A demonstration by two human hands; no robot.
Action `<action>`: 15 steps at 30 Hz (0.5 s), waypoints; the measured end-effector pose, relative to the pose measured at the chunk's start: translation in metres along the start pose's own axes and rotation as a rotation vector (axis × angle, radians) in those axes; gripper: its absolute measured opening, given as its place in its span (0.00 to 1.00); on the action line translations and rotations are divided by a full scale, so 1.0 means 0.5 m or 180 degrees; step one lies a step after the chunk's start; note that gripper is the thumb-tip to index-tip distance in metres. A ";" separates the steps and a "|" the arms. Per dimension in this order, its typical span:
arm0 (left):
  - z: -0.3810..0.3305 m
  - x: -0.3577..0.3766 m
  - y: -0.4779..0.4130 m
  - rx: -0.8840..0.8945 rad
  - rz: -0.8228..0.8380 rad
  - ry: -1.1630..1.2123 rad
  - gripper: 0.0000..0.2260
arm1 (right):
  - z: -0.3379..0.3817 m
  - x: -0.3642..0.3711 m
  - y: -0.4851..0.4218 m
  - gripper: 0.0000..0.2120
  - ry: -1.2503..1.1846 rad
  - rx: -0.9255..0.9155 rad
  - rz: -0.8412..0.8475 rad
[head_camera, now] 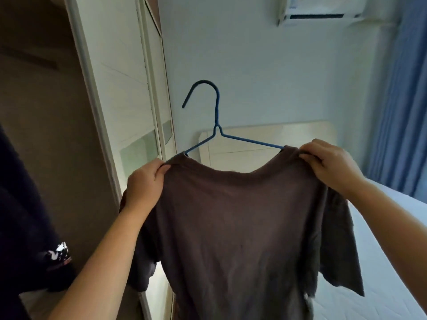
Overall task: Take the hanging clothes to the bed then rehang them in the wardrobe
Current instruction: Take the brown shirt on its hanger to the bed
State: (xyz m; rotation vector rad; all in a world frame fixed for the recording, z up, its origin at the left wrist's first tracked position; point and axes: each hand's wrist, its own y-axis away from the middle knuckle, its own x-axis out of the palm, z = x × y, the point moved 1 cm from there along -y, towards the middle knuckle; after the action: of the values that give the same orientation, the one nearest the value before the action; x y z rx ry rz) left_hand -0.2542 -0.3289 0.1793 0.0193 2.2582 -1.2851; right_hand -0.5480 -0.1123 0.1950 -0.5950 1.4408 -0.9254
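A brown short-sleeved T-shirt hangs on a blue wire hanger held up in front of me. My left hand grips the shirt's left shoulder over the hanger arm. Its right shoulder is pinched the same way by my right hand. The hanger's hook points up and to the left, free in the air. The open wardrobe is at the left, and the white bed lies at the lower right behind the shirt.
A dark garment with a white print hangs at the far left inside the wardrobe. White sliding wardrobe doors stand just left of the hanger. A pale headboard, blue curtains and a wall air conditioner lie beyond.
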 end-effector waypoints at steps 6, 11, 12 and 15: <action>-0.143 -0.022 0.119 0.0362 0.0053 0.0121 0.10 | 0.002 -0.149 0.160 0.18 0.0389 0.0400 0.0045; -0.275 -0.009 0.231 0.0408 0.0584 0.0573 0.11 | -0.031 -0.314 0.323 0.17 0.0486 0.0761 0.0309; -0.304 -0.002 0.249 0.0379 0.0732 0.0698 0.10 | -0.041 -0.351 0.352 0.16 0.0559 0.0839 0.0367; -0.399 0.020 0.301 0.0423 0.1117 0.0990 0.08 | -0.075 -0.463 0.429 0.15 0.0723 0.0972 0.0436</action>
State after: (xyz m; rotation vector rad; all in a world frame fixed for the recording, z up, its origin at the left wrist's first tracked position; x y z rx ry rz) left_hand -0.3107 -0.0892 0.1352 0.6753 2.2788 -1.3033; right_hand -0.5233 0.2010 0.1461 -0.1662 1.4819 -1.1029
